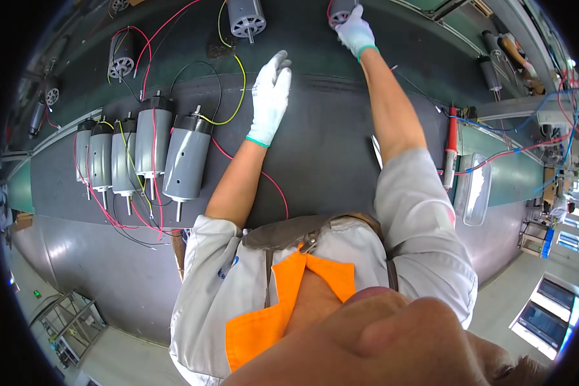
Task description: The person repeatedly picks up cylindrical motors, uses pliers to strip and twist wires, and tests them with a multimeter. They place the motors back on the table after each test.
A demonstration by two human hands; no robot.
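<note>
My left hand (271, 98), in a white glove with a green cuff, hangs over the dark bench with its fingers stretched out and nothing in them. Farther off, my right hand (356, 32), gloved the same way, grips a grey cylindrical electric motor (340, 14) at the top edge, which cuts part of the motor off. A second grey motor (246, 16) lies ahead of my left hand, its shaft toward me and a yellow-green wire beside it. Several more motors (188, 157) stand in a row left of my left forearm, with red, black and yellow-green wires.
Another motor (120, 55) sits at the far left on the green belt surface (315, 48). Right of my right arm are a red-and-grey pen-shaped tool (451, 145) and a clear plastic tray (476, 193). Blue and red cables (527, 148) run across the right side.
</note>
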